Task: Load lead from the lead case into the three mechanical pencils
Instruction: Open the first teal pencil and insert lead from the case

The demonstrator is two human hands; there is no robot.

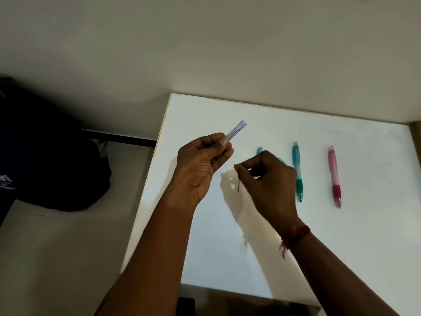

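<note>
Left hand: gripping the lead case, its free end pointing to 1 o'clock.
Right hand: pinching one lead, which is hanging toward 6 o'clock.
Nearest pencil: lying beneath that hand, mostly hidden.
Teal pencil, pink pencil: lying at its 3 o'clock, axes running 12-to-6.

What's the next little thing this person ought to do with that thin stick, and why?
Probably put the lead case down on the table first. The right hand pinches one lead, but the left hand is busy holding the case, and the pencils lie on the table, so a free hand seems needed to lift one.
</note>
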